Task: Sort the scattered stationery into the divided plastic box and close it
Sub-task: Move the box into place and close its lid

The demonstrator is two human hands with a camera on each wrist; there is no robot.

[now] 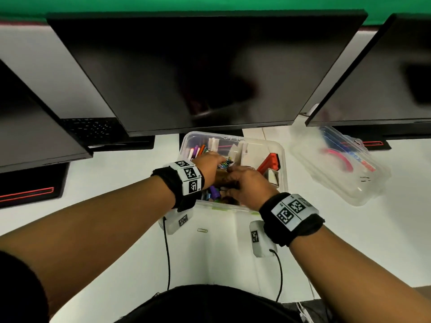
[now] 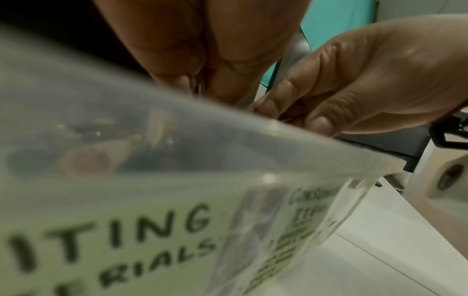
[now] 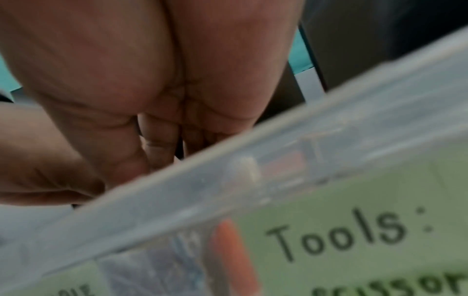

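The clear divided box [image 1: 283, 159] stands open on the white desk, below the middle monitor. Both hands reach into its middle compartment, over a heap of coloured paper clips [image 1: 227, 162]. My left hand [image 1: 219, 163] comes in from the left; in the left wrist view the left hand [image 2: 200, 90] pinches something thin and metallic, seemingly a paper clip. My right hand [image 1: 229, 170] curls its fingers down beside it, and the box rim [image 3: 228, 172] hides their tips. Markers [image 1: 198, 151] fill the left compartment. An orange-red tool [image 1: 270, 163] lies in the right one.
The box's clear lid [image 1: 338, 169] lies on the desk to the right. One loose paper clip [image 1: 202, 230] lies near the box's front wall. Three dark monitors [image 1: 198, 73] overhang the far side of the desk. Labels on the front wall read "Tools" [image 3: 336, 232].
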